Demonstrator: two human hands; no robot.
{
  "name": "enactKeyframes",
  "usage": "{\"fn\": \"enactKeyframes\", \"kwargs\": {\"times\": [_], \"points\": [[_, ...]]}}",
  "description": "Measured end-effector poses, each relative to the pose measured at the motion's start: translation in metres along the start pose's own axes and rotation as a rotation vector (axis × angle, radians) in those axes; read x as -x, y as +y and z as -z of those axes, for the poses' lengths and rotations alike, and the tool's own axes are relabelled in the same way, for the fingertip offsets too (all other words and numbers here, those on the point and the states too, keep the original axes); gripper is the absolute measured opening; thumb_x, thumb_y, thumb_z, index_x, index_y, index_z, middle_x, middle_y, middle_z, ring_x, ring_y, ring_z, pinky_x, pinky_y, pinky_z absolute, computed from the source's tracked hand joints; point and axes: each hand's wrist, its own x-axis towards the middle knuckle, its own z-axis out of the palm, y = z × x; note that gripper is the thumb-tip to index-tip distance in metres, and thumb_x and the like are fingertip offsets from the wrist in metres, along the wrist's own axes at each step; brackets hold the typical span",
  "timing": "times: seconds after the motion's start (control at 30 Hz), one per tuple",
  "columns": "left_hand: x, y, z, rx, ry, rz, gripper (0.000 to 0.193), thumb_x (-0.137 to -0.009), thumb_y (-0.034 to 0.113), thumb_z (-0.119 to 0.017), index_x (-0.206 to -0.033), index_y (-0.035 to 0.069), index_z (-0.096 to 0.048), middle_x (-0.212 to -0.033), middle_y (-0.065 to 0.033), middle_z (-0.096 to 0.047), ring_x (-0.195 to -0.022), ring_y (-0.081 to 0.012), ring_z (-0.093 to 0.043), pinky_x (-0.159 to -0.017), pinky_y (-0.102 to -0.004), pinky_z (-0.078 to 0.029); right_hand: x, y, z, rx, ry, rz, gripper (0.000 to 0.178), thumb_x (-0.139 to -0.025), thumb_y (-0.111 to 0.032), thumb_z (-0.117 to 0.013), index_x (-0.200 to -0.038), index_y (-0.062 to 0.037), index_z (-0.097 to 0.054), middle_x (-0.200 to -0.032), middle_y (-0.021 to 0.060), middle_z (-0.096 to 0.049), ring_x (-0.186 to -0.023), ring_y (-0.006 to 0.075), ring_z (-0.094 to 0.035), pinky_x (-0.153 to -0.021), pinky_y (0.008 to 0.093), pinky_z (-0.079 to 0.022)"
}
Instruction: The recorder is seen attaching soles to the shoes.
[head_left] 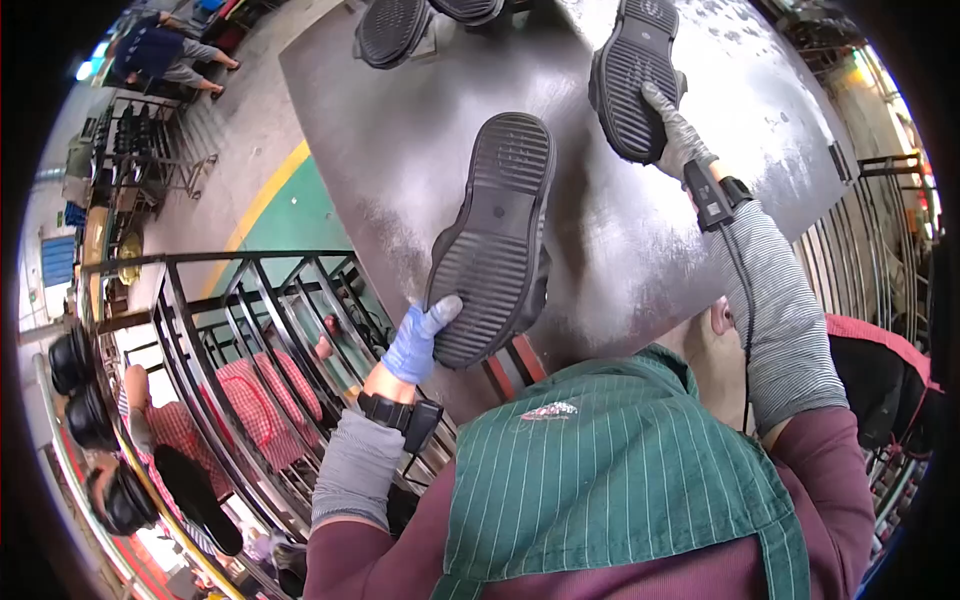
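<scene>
Shoe one (490, 240): black, ribbed sole turned up to my camera, over the near part of the worktop (375, 190), its wider end toward the wearer and the narrower end pointing away and leaning right.
Left hand (415, 340): in a blue glove, grasping shoe one by the left edge of its wide end, thumb pressed on the sole; I cannot see the fingers beneath.
Shoe two (628, 95): also black and sole up, farther out and to the right, narrow end away from the wearer.
Right hand (685, 140): in a grey glove, holding shoe two by the wide end, thumb lying across the ribs, other fingers mostly hidden behind it.
Shoes against hands: from my view shoe one reaches up and right from the left hand, into the space between the two hands; shoe two lies just ahead and to the left of the right hand. The two shoes are apart.
Contact with worktop: I cannot tell whether either shoe rests on it or hangs above it.
Good handling: I would hold each shoe level with a firm thumb and support underneath, since a grip at one end probably lets the other end droop. I'd move them one at a time, clear of each other.
Far edge: other shoes (390, 35) sit at the top of my view, partly cut off.
</scene>
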Motion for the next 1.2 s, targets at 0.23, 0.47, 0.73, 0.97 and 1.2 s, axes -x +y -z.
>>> {"fn": "enactKeyframes", "kwargs": {"times": [0.23, 0.47, 0.73, 0.97, 1.2], "points": [[0.081, -0.06, -0.01, 0.007, 0.225, -0.046, 0.062, -0.083, 0.039, -0.066, -0.125, -0.004, -0.052, -0.116, -0.0125, -0.062, -0.101, -0.0219, -0.062, -0.092, -0.0333, -0.048, 0.139, 0.029, 0.035, 0.289, -0.237, -0.056, 0.058, -0.087, -0.033, -0.067, -0.132, -0.0019, -0.048, -0.124, 0.0124, -0.057, -0.111, 0.0222, -0.056, -0.098, 0.0317, -0.044], [0.142, -0.141, -0.074, 0.336, 0.306, -0.081, 0.069, -0.081, 0.046, -0.067, -0.129, 0.0, -0.049, -0.123, -0.014, -0.057, -0.109, -0.0261, -0.058, -0.098, -0.0387, -0.046, 0.184, 0.034, 0.06, 0.358, -0.385, -0.362, 0.057, -0.087, -0.039, -0.066, -0.128, -0.0015, -0.051, -0.118, 0.0098, -0.06, -0.101, 0.0172, -0.059, -0.091, 0.0298, -0.049], [0.196, -0.172, -0.125, 0.309, 0.332, 0.139, 0.071, -0.083, 0.036, -0.066, -0.14, 0.005, -0.038, -0.14, -0.0099, -0.044, -0.125, -0.0255, -0.046, -0.107, -0.0403, -0.036, 0.244, 0.078, 0.096, 0.745, -0.697, -0.566, 0.076, -0.084, -0.049, -0.065, -0.137, 0.0002, -0.039, -0.131, 0.0161, -0.052, -0.12, 0.0261, -0.05, -0.101, 0.0361, -0.041], [0.071, -0.088, -0.026, -0.001, 0.402, -0.355, 0.051, -0.096, 0.041, -0.039, -0.126, 0.001, -0.055, -0.116, -0.0106, -0.062, -0.108, -0.0205, -0.057, -0.099, -0.0314, -0.041, 0.232, 0.169, -0.086, 0.738, -0.908, -0.058, 0.06, -0.081, -0.04, -0.071, -0.125, -0.0039, -0.053, -0.116, 0.0144, -0.062, -0.111, 0.0228, -0.057, -0.098, 0.0358, -0.042], [0.066, -0.064, -0.046, 0.104, 0.305, -0.406, 0.046, -0.088, 0.041, -0.054, -0.106, -0.001, -0.063, -0.1, -0.0115, -0.066, -0.092, -0.0216, -0.063, -0.084, -0.0335, -0.051, 0.262, 0.172, -0.099, 0.668, -0.823, 0.192, 0.034, -0.078, -0.017, -0.074, -0.108, -0.0054, -0.063, -0.102, 0.0079, -0.067, -0.096, 0.0151, -0.062, -0.087, 0.0303, -0.048]]}}
